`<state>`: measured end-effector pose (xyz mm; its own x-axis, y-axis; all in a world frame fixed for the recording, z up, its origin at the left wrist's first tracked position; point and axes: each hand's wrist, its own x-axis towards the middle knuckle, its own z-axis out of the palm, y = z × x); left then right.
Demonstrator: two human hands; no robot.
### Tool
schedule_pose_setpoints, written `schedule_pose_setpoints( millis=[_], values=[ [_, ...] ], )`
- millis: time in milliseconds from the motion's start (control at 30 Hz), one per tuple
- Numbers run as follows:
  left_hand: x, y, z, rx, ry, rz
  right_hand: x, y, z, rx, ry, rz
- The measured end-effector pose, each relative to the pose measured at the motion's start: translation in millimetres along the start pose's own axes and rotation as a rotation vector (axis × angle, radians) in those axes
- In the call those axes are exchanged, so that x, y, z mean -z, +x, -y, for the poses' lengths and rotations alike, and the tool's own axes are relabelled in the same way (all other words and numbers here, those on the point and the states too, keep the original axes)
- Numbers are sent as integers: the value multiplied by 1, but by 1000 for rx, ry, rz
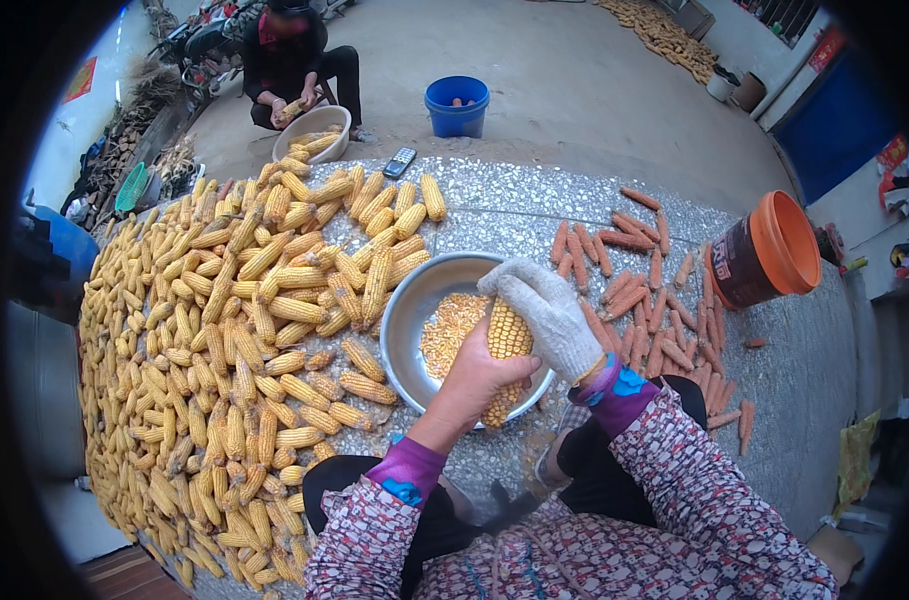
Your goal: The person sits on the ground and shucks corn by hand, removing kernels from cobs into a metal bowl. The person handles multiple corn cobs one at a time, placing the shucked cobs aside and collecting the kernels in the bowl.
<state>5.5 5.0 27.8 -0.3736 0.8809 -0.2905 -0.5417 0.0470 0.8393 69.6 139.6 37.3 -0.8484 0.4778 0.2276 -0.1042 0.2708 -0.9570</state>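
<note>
A corn cob (508,334) full of yellow kernels slants over the steel basin (403,346). My bare left hand (478,367) grips it from the near left side, thumb across the kernels. My right hand (548,315), in a white knitted glove, is wrapped over the cob's upper right side; its fingertips point to the left and part of its grip is hidden. Loose corn kernels (451,330) lie in the bottom of the basin, which stands on a speckled stone floor (492,214) between my feet.
A large heap of unshelled corn cobs (229,360) spreads to the left. Bare reddish cobs (642,300) lie at right beside an orange bucket (762,251). Beyond are a phone (400,163), a blue bucket (457,112) and a seated person (293,67) holding a cob over a pale basin (334,150).
</note>
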Motion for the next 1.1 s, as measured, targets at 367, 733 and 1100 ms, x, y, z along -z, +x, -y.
schedule_pose_setpoints(
  millis=[367, 733, 1100],
  values=[
    [16, -6, 9, -47, 107, -59, -17, 1, 4, -203, 149, 54],
    [41, -15, 4, -38, 7, -69, -35, 9, -5, -245, 323, 177],
    [32, -15, 6, -136, 218, -92, -37, 3, 8, 18, -149, 37]
  ],
)
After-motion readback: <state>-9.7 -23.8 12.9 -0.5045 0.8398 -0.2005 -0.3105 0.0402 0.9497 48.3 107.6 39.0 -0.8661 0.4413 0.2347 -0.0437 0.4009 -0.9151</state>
